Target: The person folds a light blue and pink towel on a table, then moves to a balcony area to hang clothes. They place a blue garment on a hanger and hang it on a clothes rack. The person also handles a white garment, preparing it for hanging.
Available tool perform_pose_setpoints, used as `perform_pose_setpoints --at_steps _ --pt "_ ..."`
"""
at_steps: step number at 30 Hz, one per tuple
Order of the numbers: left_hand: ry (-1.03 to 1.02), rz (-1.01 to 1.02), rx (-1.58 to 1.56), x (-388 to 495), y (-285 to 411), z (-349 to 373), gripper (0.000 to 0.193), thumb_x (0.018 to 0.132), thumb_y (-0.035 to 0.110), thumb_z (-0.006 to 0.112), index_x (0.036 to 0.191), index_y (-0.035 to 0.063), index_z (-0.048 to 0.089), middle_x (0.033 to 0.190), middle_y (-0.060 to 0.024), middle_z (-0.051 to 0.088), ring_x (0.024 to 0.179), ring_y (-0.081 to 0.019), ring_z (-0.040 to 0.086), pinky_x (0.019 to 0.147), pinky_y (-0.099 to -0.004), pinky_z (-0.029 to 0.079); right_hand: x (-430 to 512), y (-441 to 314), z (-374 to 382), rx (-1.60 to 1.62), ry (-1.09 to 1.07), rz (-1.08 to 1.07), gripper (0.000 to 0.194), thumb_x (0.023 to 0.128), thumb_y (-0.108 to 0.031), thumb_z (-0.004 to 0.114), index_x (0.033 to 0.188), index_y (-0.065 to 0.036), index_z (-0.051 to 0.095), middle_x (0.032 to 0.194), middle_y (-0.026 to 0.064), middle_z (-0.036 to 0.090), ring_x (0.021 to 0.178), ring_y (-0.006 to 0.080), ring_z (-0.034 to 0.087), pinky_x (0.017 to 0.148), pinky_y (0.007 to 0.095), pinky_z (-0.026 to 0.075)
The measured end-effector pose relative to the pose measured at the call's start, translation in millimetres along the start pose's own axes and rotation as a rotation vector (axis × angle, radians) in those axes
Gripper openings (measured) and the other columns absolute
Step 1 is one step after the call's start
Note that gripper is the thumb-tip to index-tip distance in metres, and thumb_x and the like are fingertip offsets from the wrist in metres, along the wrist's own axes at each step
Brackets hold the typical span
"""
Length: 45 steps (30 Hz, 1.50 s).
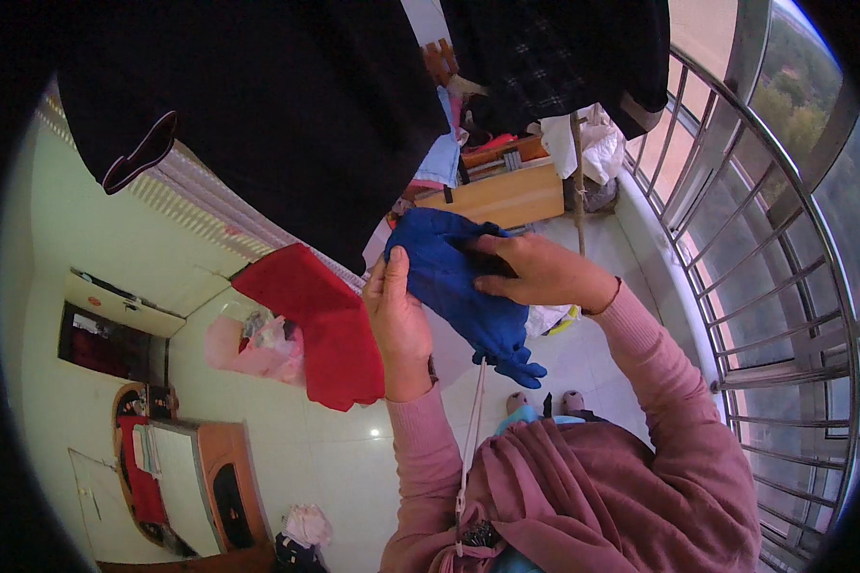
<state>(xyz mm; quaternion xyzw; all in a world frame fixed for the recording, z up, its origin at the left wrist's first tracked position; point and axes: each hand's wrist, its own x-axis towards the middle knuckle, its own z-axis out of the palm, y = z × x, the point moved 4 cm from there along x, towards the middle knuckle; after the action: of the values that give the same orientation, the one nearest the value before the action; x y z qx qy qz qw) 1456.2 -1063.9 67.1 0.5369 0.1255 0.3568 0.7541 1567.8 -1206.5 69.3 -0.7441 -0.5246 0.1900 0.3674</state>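
Note:
A blue cloth piece [448, 276] with a gathered or ruffled lower end is held up in front of my chest. My left hand [400, 322] pinches its left edge, thumb on top and fingers behind. On the other side, my right hand [534, 272] has its fingertips at a dark fold or opening in the fabric, where they are partly hidden. Thumb and fingers there are spread on either side of the fold. What kind of item the blue cloth is, I cannot tell.
Dark garments [279, 107] hang overhead and ahead. A red cloth [322, 322] hangs at left, near a pink plastic bag [251, 340]. Metal railing [795, 172] and windows line the right. Beyond the hands is a wooden panel [505, 190]; a mirrored dresser [218, 480] stands lower left.

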Motion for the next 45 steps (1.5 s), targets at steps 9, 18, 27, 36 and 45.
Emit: perform_pose_setpoints --at_steps 9,18,27,36,45 --pt "-0.014 0.022 0.072 -0.4 4.9 3.2 0.038 0.098 0.038 0.055 0.108 0.0034 0.065 0.101 -0.0060 0.067 0.087 -0.0127 0.062 0.082 -0.0264 0.051 17.3 3.6 4.6 0.374 0.029 -0.139 0.034 0.083 -0.024 0.072 0.102 0.001 0.061 0.087 0.0131 0.063 0.081 0.0227 0.061 0.073 0.0317 0.049" --pt "0.159 -0.037 0.254 -0.9 -4.2 -3.3 0.035 0.098 0.039 0.055 0.101 0.0065 0.068 0.083 0.0008 0.065 0.082 -0.0078 0.059 0.075 -0.0208 0.047 16.9 -2.4 -36.6 0.392 0.222 -0.162 0.008 0.087 -0.004 0.067 0.091 -0.002 0.061 0.078 0.0058 0.061 0.065 0.0112 0.058 0.055 0.0215 0.045" --pt "0.198 0.030 0.582 -5.6 3.2 -2.6 0.050 0.096 0.039 0.058 0.123 -0.0031 0.058 0.118 -0.0130 0.057 0.104 -0.0190 0.057 0.089 -0.0294 0.046 -4.5 26.9 -31.1 0.448 0.663 -0.220 0.019 0.089 -0.005 0.063 0.107 -0.004 0.058 0.093 0.0087 0.063 0.080 0.0166 0.063 0.074 0.0267 0.052" --pt "0.025 0.050 0.190 6.6 -3.6 22.4 0.038 0.096 0.041 0.058 0.101 0.0048 0.068 0.087 -0.0031 0.065 0.078 -0.0094 0.056 0.077 -0.0234 0.047 -18.6 98.1 101.9 0.146 0.418 -0.024 0.081 0.080 -0.017 0.076 0.146 -0.007 0.030 0.145 0.0146 0.039 0.124 0.0298 0.048 0.100 0.0375 0.043" --pt "-0.286 0.089 0.029 0.3 -13.1 50.9 0.032 0.102 0.029 0.049 0.111 0.0033 0.066 0.114 -0.0098 0.066 0.100 -0.0166 0.063 0.090 -0.0314 0.052 13.5 107.3 75.3 1.223 0.454 0.210 0.047 0.096 -0.036 0.058 0.134 -0.008 0.052 0.126 0.0101 0.061 0.116 0.0286 0.058 0.099 0.0417 0.045"
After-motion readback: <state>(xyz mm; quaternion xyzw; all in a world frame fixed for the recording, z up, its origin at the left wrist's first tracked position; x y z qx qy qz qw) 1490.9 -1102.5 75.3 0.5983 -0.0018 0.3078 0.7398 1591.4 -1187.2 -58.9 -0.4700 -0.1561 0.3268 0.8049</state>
